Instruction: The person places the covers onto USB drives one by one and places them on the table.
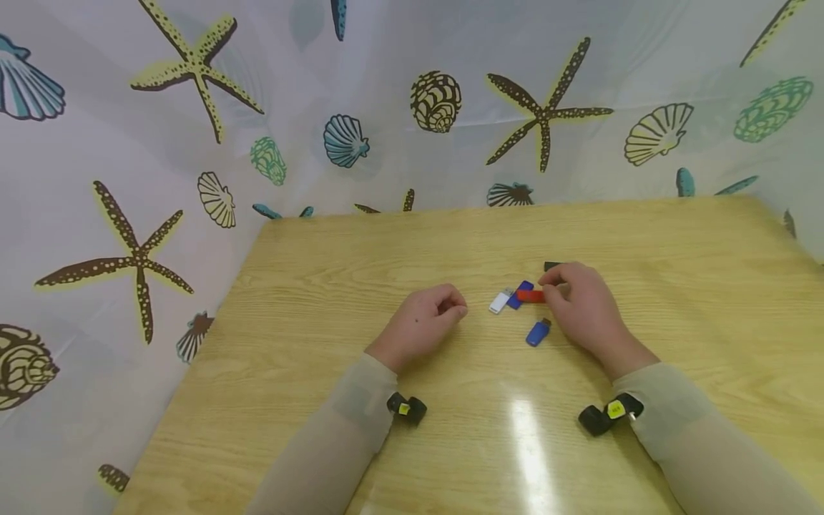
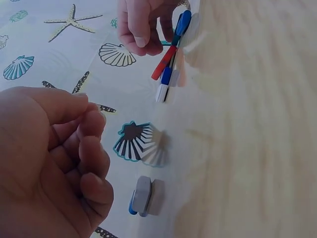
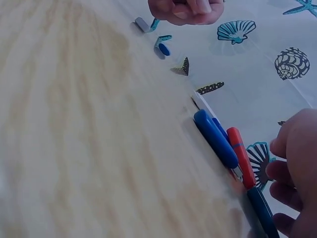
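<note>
Several USB flash drives lie close together on the table. A white one (image 1: 497,303) touches a blue one (image 1: 523,293), and a red one (image 1: 531,296) lies across its side. Nearer to me is another blue drive (image 1: 537,334); a dark one (image 1: 551,265) shows partly behind my right fingers. My right hand (image 1: 584,304) is beside the red drive's right end. A gap shows between its bent fingers and that drive in the right wrist view. To the left, my left hand (image 1: 421,322) hovers with loosely curled fingers, holding nothing.
A small grey object (image 2: 142,194) sits below my left hand in the left wrist view. The wooden table (image 1: 309,286) meets a hanging sheet (image 1: 386,64) printed with shells and starfish at its back and left. Each sleeve carries a black wrist camera (image 1: 599,420).
</note>
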Demonstrator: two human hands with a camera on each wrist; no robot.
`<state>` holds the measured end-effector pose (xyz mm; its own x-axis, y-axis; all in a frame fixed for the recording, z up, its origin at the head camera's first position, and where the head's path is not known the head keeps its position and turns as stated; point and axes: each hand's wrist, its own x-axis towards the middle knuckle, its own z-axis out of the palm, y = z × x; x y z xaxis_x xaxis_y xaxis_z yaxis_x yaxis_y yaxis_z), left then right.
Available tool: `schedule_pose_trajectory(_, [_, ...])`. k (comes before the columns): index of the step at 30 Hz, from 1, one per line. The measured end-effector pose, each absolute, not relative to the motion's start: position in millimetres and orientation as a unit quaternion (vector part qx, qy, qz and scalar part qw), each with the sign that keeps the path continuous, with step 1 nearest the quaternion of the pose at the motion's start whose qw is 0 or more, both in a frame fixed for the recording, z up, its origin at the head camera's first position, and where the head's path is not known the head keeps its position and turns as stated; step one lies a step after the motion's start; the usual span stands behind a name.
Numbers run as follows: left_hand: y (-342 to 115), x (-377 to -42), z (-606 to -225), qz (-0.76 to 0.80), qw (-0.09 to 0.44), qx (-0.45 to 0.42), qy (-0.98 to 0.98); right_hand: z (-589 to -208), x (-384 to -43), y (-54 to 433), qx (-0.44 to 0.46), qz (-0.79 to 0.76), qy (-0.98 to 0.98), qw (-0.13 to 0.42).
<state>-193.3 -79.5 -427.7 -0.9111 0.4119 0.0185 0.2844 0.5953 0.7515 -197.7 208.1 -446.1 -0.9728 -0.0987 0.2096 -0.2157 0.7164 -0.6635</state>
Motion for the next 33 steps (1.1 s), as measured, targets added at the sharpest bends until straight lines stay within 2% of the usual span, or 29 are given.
schedule_pose_trajectory(7, [-81.6, -195.8, -427.6, 0.332, 0.090, 0.173, 0.923, -446.0, -196.5, 204.7, 0.090, 0.377, -0.920, 0.060])
schedule_pose_trajectory(13, [-82.6, -196.8, -428.3, 0.252, 0.115, 0.195, 0.941, -447.7, -196.5, 202.8, 0.113, 0.364, -0.923, 0.047])
schedule_pose_trajectory(18, [-83.1, -196.4, -427.3, 0.232, 0.112, 0.206, 0.944, -448.7, -195.7, 202.0, 0.116, 0.365, -0.923, 0.042])
schedule_pose_trajectory(25, [-84.7, -194.7, -424.4, 0.191, 0.087, 0.154, 0.965, -450.3, -195.6, 202.7, 0.119, 0.371, -0.920, 0.045])
schedule_pose_trajectory(33, [-86.7, -196.8, -426.6, 0.150, 0.105, 0.173, 0.968, -446.5, -194.0, 203.0, 0.125, 0.377, -0.917, 0.040])
